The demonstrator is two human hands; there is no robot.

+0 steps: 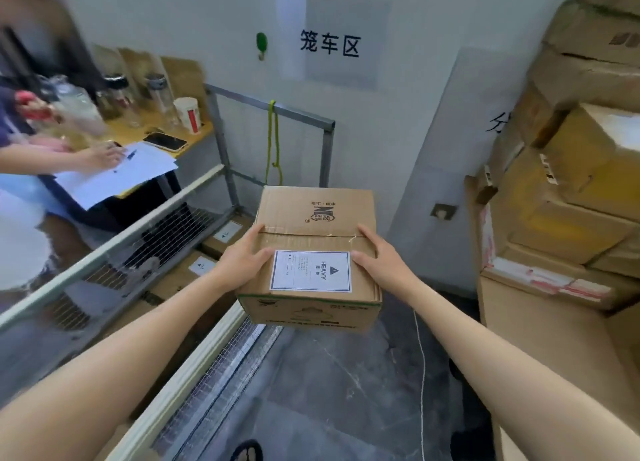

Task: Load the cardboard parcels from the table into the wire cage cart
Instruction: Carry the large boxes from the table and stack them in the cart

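my left hand point(242, 261) and right hand point(379, 263) grip the heavy-labelled parcel point(313, 218) by its sides; i should hold it level when lowering into the cart point(194, 360).

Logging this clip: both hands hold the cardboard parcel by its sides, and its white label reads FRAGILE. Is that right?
Not quite. In the head view the white label on the parcel reads HEAVY, not FRAGILE. The rest stands: the left hand and the right hand hold the parcel by its sides.
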